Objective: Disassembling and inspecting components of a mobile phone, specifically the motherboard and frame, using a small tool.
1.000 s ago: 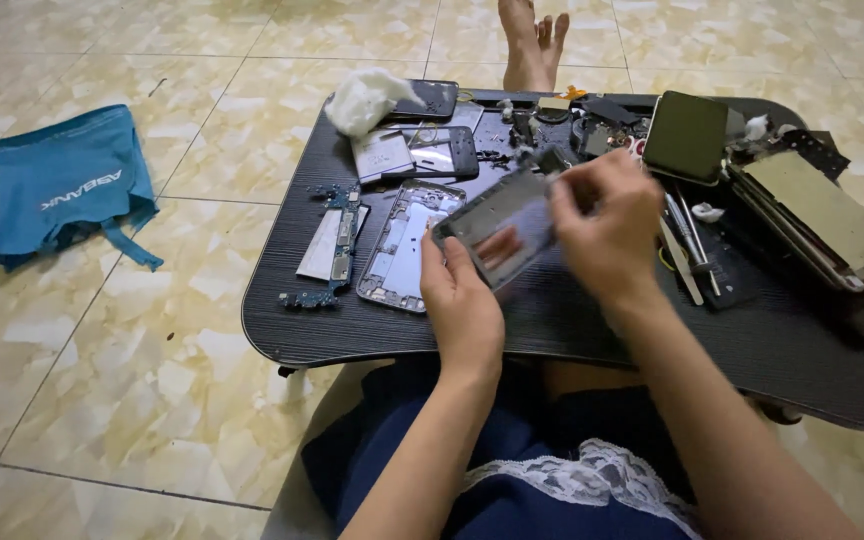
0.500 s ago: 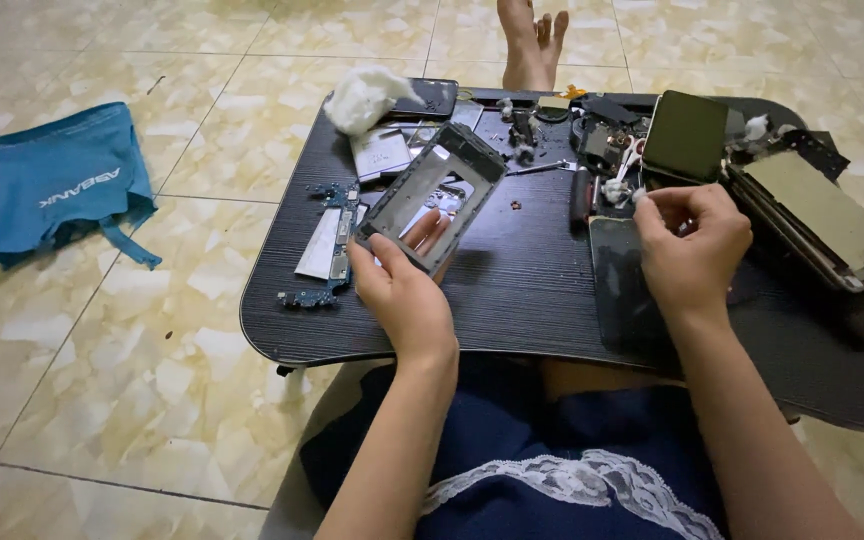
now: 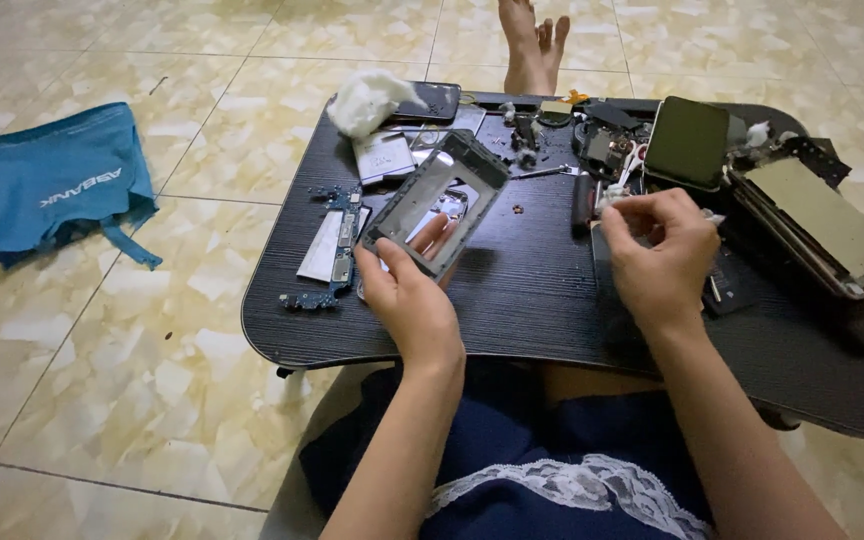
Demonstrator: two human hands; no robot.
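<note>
Already the phone is well apart: my left hand (image 3: 407, 300) holds the stripped frame (image 3: 436, 203) tilted above the surface (image 3: 512, 290), fingers curled round its lower end. My right hand (image 3: 657, 250) pinches something too small to tell. The circuit board (image 3: 337, 245) lies by the left edge, more parts along the far edge; reassembly looks undone.

L hand (image 3: 407, 300) raised, fingers curled in grip; R hand (image 3: 660, 258) pinched shut.
</note>
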